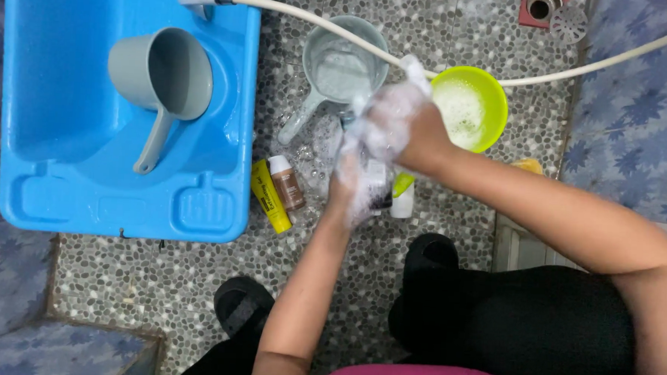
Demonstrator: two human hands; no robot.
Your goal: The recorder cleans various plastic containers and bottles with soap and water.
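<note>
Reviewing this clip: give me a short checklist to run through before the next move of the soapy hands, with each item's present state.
1. Both hands lathered: left hand and right hand are covered in white foam. Ok.
2. Hands together: they meet over the pebble floor. Ok.
3. Anything held between them: hidden by foam and blur. Cannot tell.
4. Rinse water at hand: grey scoop on the floor holds water. Ok.
5. Hose running: no stream visible. Cannot tell.
6. Bottles upright: yellow tube and brown bottle lie flat. Not ok.
</note>
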